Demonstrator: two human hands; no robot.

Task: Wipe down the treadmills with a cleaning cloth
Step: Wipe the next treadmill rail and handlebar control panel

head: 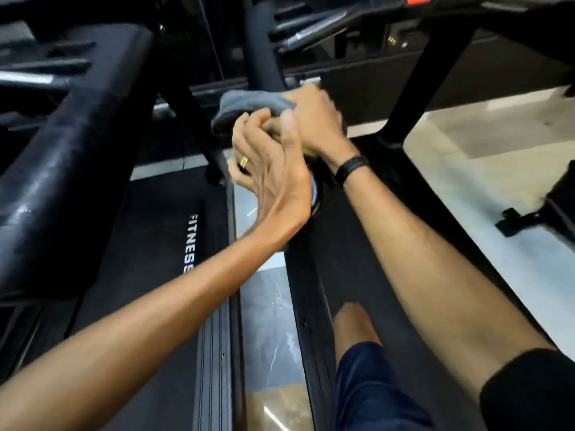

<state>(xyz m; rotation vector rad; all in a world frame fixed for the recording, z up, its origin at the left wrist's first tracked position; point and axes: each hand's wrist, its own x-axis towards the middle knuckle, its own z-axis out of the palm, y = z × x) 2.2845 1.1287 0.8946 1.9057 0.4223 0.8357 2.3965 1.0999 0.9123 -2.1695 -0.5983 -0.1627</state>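
One head-worn view is looking down between two black treadmills, with both bare forearms reaching forward and meeting in the middle of the scene.

A grey cleaning cloth (249,104) is sitting bunched at the far centre, against the foot of a dark upright post (261,51) that belongs to the right treadmill (385,231). It is looking soft, light and floppy, folding over itself in thick rolls, so it should crumple easily, grip well on the matt frame and carry no risk of breaking. Judging by its shape, the best hold is a full-palm gather over the bunched middle, not a loose corner.

The right hand (314,119) is gripping the cloth, its fingers curling round the near right part of the bundle and pressing it toward the post. It is slightly blurred, and a dark band is circling its wrist.

The left hand (270,163) is lying just in front of the right hand and overlapping it, with its thumb raised and its fingers half bent near the cloth's lower edge. A gold ring is showing on one finger. Whether this hand is pinching the cloth or only steadying the other hand cannot be told.

To the left, the left treadmill (161,244) is showing its belt with the word FITNESS. Pale floor tiles (270,321) are running between the two machines.
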